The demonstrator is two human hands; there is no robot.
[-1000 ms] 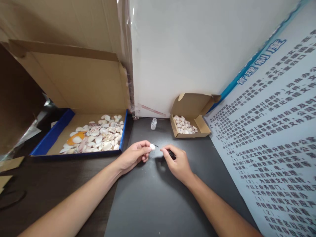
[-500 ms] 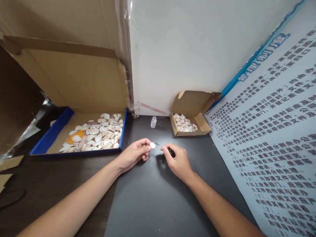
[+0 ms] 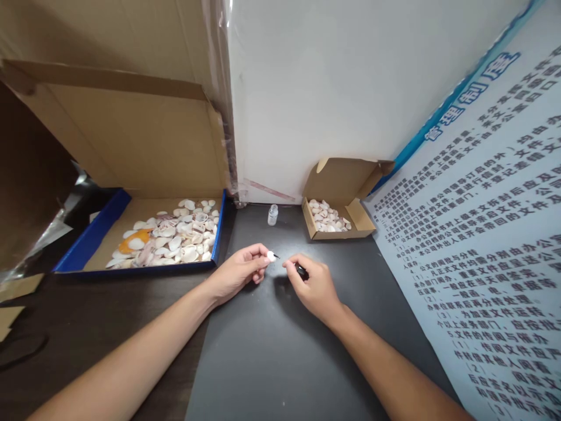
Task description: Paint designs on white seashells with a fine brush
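Note:
Pinched between the fingertips of my left hand [image 3: 246, 268] is a small white seashell [image 3: 271, 256], held above the dark mat. My right hand [image 3: 310, 285] is closed around a small applicator brush with a black cap-like handle [image 3: 302, 271]. Its thin dark tip reaches left to the right edge of the shell and appears to touch it. Beyond both hands a small clear glass bottle [image 3: 272, 216] with a pale label stands upright, seemingly uncapped.
At left, a blue-edged cardboard box [image 3: 219, 234] with its lid raised holds many shells, one of them orange. A smaller brown box [image 3: 363, 219] with shells stands at back right. A white panel [image 3: 307, 88] rises behind, and a printed poster [image 3: 482, 234] slants along the right.
The brush tip has moved slightly left with my right hand, from a gap beside the shell to its edge. The left hand has barely moved.

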